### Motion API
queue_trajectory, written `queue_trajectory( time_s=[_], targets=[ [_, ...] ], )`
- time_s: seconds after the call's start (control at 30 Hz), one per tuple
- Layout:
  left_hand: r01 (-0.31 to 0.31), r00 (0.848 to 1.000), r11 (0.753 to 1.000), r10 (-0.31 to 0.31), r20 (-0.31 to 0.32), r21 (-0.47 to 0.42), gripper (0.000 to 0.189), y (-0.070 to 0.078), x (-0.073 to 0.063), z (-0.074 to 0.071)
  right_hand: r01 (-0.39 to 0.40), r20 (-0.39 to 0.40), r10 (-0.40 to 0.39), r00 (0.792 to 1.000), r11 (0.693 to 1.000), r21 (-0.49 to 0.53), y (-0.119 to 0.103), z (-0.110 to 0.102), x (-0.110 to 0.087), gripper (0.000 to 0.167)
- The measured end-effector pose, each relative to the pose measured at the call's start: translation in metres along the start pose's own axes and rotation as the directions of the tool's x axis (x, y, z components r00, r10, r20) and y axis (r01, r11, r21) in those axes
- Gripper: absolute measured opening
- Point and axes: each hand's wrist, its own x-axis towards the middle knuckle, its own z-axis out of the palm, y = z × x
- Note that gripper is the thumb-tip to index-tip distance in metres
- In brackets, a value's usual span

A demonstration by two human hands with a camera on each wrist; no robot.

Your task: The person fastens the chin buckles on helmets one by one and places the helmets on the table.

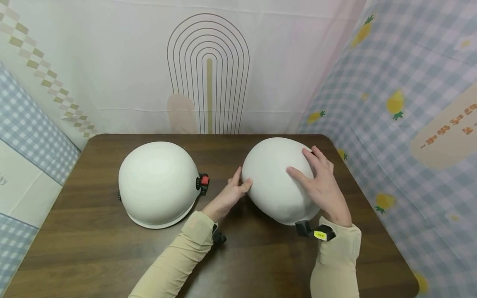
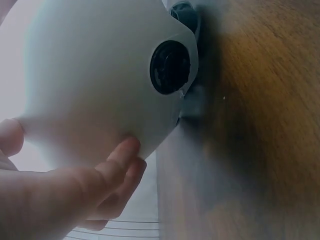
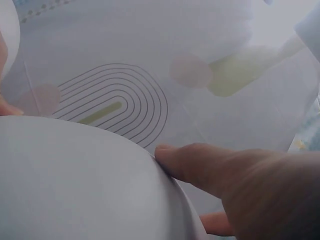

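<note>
A smooth white helmet (image 1: 273,184) stands at the right of the table, tilted a little, between both hands. On its left side my left hand (image 1: 231,194) holds it, thumb and fingers spread apart on the shell. My right hand (image 1: 324,188) grips the opposite side, with the thumb on the shell and the fingers around the far right. In the left wrist view a round black knob (image 2: 170,67) shows near the helmet's rim, close to the tabletop. Whether the rim touches the table I cannot tell. The helmet's inside is hidden.
A second white helmet (image 1: 156,182) sits dome up at the left, with a black and red fitting (image 1: 204,181) on its right side. Both stand on a dark wooden table (image 1: 112,256). Patterned cloth (image 1: 130,62) hangs behind it, and checked cloth (image 1: 395,136) hangs along the right.
</note>
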Motion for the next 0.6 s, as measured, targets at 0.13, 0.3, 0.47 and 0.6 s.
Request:
queue_trajectory(
  time_s=[0.13, 0.3, 0.47, 0.6],
  targets=[
    [-0.003, 1.0, 0.999, 0.004, 0.004, -0.042, 0.077, 0.0014, 0.0005, -0.0007, 0.009, -0.005, -0.009, 1.0, 1.0, 0.012, -0.0001, -0.0003, 0.0002, 0.085],
    [0.006, 1.0, 0.999, -0.006, -0.001, -0.039, 0.075, 0.0029, -0.0011, -0.0018, 0.032, 0.0, -0.032, 0.999, 0.999, 0.008, -0.0011, -0.0008, -0.0013, 0.085],
    [-0.003, 0.999, 1.0, 0.002, -0.032, -0.023, 0.072, -0.0012, -0.0029, -0.0039, 0.095, -0.007, -0.095, 0.995, 0.995, 0.021, -0.0017, -0.0016, -0.0046, 0.084],
    [-0.029, 0.998, 0.999, 0.027, -0.053, -0.036, 0.07, -0.0024, -0.0063, -0.0017, 0.061, -0.024, -0.059, 0.998, 0.996, 0.058, -0.0026, 0.0056, -0.005, 0.104]
  ],
)
